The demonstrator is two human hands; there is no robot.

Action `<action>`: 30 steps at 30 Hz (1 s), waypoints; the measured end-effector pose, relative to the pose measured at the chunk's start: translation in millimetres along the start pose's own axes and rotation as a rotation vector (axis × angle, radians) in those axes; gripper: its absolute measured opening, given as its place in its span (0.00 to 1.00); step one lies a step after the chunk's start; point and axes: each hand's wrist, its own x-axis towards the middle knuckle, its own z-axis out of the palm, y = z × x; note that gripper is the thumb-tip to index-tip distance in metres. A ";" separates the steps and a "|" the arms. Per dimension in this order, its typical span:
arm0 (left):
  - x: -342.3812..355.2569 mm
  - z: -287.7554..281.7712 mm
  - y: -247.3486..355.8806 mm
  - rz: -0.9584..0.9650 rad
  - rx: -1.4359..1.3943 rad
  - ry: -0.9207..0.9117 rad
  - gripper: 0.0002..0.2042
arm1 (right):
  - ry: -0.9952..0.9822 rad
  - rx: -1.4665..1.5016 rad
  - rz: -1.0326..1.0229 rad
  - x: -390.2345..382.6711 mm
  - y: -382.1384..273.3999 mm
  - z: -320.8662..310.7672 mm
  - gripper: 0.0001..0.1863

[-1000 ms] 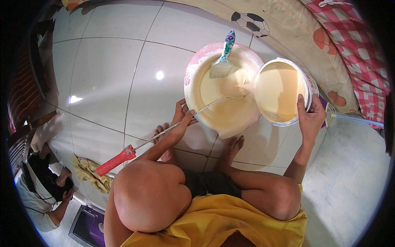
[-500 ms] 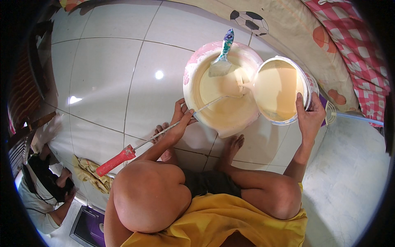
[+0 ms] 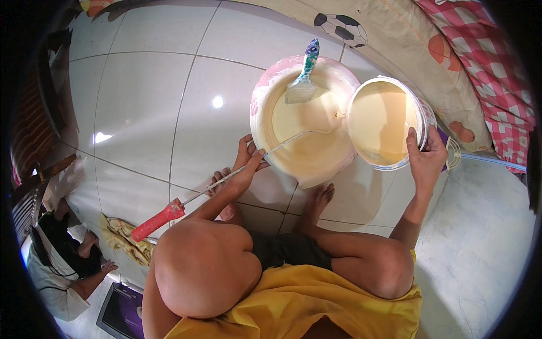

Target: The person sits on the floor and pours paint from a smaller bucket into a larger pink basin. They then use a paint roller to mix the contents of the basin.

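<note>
My right hand (image 3: 426, 156) grips the rim of a white paint bucket (image 3: 418, 116), thumb inside the lip. The bucket leans toward a large pink-and-white basin (image 3: 267, 82), and a thin stream of cream paint (image 3: 340, 115) shows at its lip. Cream paint lies in both vessels. At the basin's near left edge, my left hand (image 3: 248, 164) is closed around the metal rod of a paint roller with a red handle (image 3: 158, 220); the fingers also touch the rim. The rod's far end reaches into the basin. A flat paintbrush (image 3: 305, 76) rests inside, its blue-green handle over the far rim.
White tiled floor (image 3: 135, 85) surrounds the basin. Behind it runs a mattress (image 3: 395, 34) with a football print, under red checked cloth (image 3: 485, 62). At lower left are a crumpled yellowish cloth (image 3: 130, 237), a purple-and-black object (image 3: 127, 311) and another person (image 3: 62, 265).
The paint stream from the bucket has thinned from a broad pour to a narrow trickle. My hands stay nearly in place. The other person's hand at lower left has moved outward.
</note>
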 end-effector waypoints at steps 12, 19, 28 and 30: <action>-0.6 -2.0 0.4 0.005 0.008 -0.007 0.24 | -0.001 -0.099 -0.030 -1.9 -4.9 4.0 0.14; 1.1 -1.2 -0.9 0.019 -0.023 -0.026 0.25 | 0.022 -0.075 0.014 -1.5 3.0 2.2 0.15; -0.8 -0.1 0.7 0.004 0.000 0.013 0.25 | -0.049 0.099 0.064 4.1 30.9 -9.0 0.18; -0.9 0.2 2.1 0.007 0.004 0.005 0.25 | -0.041 0.112 0.063 2.4 27.6 -8.5 0.18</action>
